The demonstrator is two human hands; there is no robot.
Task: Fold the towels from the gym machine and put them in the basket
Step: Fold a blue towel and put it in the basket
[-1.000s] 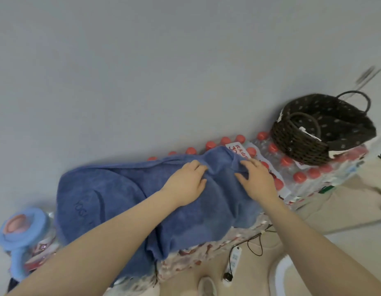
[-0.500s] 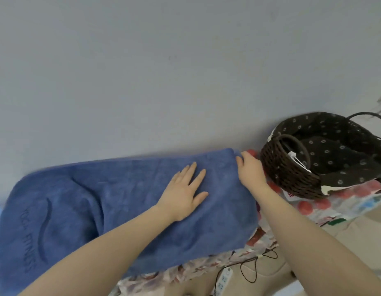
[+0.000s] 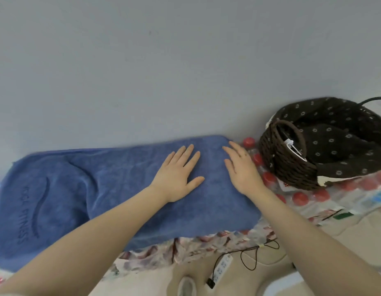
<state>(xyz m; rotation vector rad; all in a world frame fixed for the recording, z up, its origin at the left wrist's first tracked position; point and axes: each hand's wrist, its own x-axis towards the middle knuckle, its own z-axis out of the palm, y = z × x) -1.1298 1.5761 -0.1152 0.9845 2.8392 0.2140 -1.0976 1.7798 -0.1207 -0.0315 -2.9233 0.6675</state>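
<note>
While both palms lie flat on the cloth, neither grip is closed on anything: the left hand [image 3: 178, 175] rests with its fingers spread apart on the blue towel [image 3: 112, 189], and the right hand [image 3: 242, 167] lies open just beside it, near the towel's right end, fingers straight and pointing toward the wall [image 3: 164, 71]. The towel is spread lengthwise along the foot of that grey wall, its near edge hanging over the front of the surface beneath (shrink-wrapped packs of bottles with red caps [image 3: 300, 198], as far as can be told). Embossed lettering and a curved mark show on the towel's left part [image 3: 23, 210]; the words are too blurred to read with certainty. Soft creases run through the cloth left of the left hand. To the right of the towel, standing on the bottle packs and clear of the right hand, is the dark woven basket [image 3: 285, 163] with a brown dotted fabric lining and looped handles. Below, on the pale floor, lies a white power strip [image 3: 222, 267] with a thin black cord [image 3: 255, 256].
</note>
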